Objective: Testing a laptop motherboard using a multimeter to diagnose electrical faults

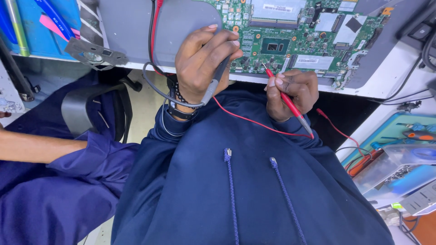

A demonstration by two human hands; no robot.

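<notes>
A green circuit board [290,36] lies on the white bench in front of me. My left hand [202,61] grips a grey test probe [217,79], its tip hidden under my fingers near the board's lower left edge. My right hand [293,90] pinches a red test probe [288,100], whose metal tip touches the board near its lower middle. A thin red lead [254,121] trails across my dark blue hooded top between both hands. A black bracelet and watch sit on my left wrist.
Another person's bare forearm [41,147] and blue sleeve [91,159] lie at the left, beside a grey chair [91,106]. A grey metal cover [131,27] rests left of the board. Blue tool trays [399,131] with screwdrivers stand at the right; black cables [408,97] run nearby.
</notes>
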